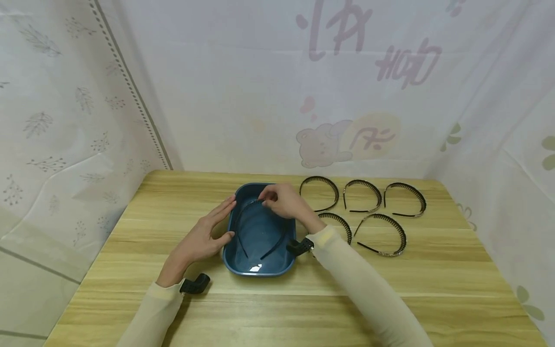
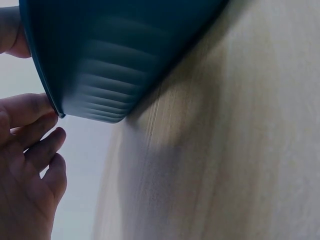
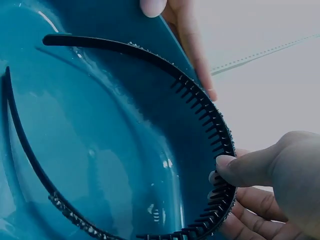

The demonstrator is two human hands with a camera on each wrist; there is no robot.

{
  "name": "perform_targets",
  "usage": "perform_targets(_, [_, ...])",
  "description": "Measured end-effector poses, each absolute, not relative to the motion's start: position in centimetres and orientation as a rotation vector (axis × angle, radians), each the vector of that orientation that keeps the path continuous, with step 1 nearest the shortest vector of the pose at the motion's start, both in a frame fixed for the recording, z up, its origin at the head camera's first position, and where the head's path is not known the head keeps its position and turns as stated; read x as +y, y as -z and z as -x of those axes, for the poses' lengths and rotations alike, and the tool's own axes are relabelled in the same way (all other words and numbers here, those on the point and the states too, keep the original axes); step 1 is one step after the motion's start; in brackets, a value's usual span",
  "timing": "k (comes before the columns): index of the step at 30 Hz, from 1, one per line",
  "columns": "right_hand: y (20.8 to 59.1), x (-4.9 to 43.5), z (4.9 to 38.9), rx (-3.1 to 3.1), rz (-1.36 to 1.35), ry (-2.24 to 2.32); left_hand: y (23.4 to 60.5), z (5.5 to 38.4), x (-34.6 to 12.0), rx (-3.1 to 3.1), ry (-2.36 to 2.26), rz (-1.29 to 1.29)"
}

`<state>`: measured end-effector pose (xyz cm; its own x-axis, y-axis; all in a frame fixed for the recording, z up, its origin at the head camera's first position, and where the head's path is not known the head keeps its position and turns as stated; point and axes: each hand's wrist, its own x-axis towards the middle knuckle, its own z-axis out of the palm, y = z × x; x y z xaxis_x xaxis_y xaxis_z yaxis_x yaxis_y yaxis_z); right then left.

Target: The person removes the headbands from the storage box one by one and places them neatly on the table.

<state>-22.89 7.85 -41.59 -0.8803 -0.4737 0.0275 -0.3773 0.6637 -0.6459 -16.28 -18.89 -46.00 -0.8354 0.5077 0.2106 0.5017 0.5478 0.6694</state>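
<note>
A black toothed headband (image 3: 210, 120) with glittery trim is pinched at its top by my right hand (image 1: 286, 201), thumb on the inner side and fingers outside. It lies within the outline of a blue plastic basin (image 1: 259, 273), its two ends pointing toward the near side. My left hand (image 1: 204, 236) rests against the basin's left rim, fingers extended and thumb spread apart. In the left wrist view those fingers (image 2: 30, 110) touch the rim from outside, beside the ribbed outer wall.
Several more headbands lie to the right of the basin, including one at the far right (image 1: 422, 200) and one nearer (image 1: 403, 236); another is partly behind my right wrist. The wooden table (image 1: 277, 313) meets a patterned cloth (image 1: 243, 96) at its back edge.
</note>
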Motion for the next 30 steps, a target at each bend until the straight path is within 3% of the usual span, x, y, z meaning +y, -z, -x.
perform_targets(30, [40.3,11.5,21.3,2.809,0.602,1.228,46.0,16.3,-18.9,2.776,-1.167,-0.910])
